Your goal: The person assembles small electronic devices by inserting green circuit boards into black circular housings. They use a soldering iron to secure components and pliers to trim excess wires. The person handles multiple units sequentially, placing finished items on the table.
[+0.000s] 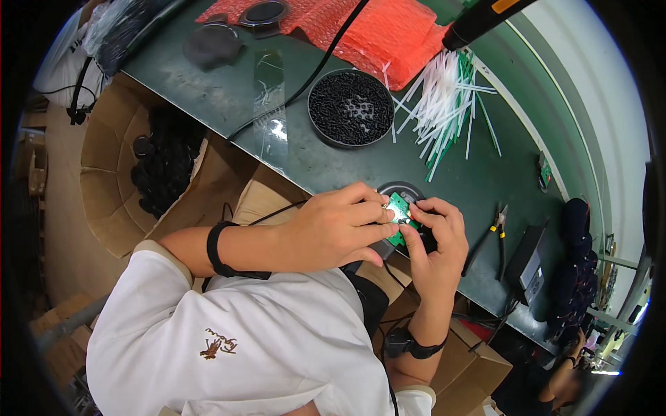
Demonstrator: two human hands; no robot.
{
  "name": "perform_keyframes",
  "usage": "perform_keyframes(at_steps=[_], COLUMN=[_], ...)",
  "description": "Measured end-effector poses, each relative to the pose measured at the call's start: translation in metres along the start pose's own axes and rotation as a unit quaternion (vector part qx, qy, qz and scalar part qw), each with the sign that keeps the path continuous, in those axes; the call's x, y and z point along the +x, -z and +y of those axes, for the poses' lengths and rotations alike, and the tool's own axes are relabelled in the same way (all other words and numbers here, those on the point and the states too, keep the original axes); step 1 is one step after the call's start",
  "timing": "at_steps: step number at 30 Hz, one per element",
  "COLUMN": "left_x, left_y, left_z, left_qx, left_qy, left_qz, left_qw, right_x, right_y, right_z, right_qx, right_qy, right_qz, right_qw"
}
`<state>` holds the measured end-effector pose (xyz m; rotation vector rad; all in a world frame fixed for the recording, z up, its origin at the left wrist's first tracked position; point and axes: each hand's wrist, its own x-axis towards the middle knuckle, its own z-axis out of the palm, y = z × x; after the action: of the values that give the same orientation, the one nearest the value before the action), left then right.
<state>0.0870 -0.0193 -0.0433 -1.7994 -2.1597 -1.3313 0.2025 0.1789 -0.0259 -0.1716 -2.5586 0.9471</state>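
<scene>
A small green circuit board (pixel 397 238) sits between my hands at the table's near edge, with bright glare on its middle. My left hand (pixel 340 223) reaches across from the left, its fingertips closed on the board's left side. From the right, my right hand (pixel 442 239) pinches the board's other side with thumb and fingers. Under and behind the board is a round black housing (pixel 402 187), mostly covered by the board and my hands. Whether the board is seated in it, I cannot tell.
A round tin of black screws (pixel 352 107) stands beyond my hands, beside white and green strips (pixel 451 104). Pliers (pixel 497 229) and a black box (pixel 527 263) lie to the right. Red bubble wrap (pixel 381 35) covers the back. At left, a cardboard box (pixel 111 173) holds black parts.
</scene>
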Motion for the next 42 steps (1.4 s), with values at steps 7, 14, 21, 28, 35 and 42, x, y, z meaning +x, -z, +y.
perform_keyframes(at_steps=[7, 14, 21, 28, 35, 42], left_x=[0.001, 0.026, 0.063, 0.071, 0.07, 0.062], left_y=[0.003, 0.043, 0.056, 0.049, 0.059, 0.06], left_z=[0.002, -0.02, -0.071, -0.079, -0.08, -0.036], left_qx=[-0.026, 0.034, 0.189, 0.204, 0.137, -0.127], left_qy=[0.023, 0.07, 0.148, 0.158, 0.14, 0.149], left_qz=[-0.017, 0.094, 0.018, -0.025, 0.081, 0.021], left_qw=[0.999, 0.993, 0.971, 0.966, 0.977, 0.98], right_x=[0.003, 0.049, 0.14, 0.119, 0.099, 0.095], right_y=[0.004, 0.042, 0.051, 0.048, 0.067, 0.051], right_z=[-0.001, -0.001, -0.012, -0.023, -0.056, -0.083], right_qx=[0.014, 0.115, 0.351, 0.374, 0.419, 0.483], right_qy=[-0.022, -0.163, -0.019, -0.013, 0.002, -0.041], right_qz=[-0.019, -0.016, 0.11, 0.101, -0.032, 0.101], right_qw=[0.999, 0.98, 0.93, 0.922, 0.907, 0.869])
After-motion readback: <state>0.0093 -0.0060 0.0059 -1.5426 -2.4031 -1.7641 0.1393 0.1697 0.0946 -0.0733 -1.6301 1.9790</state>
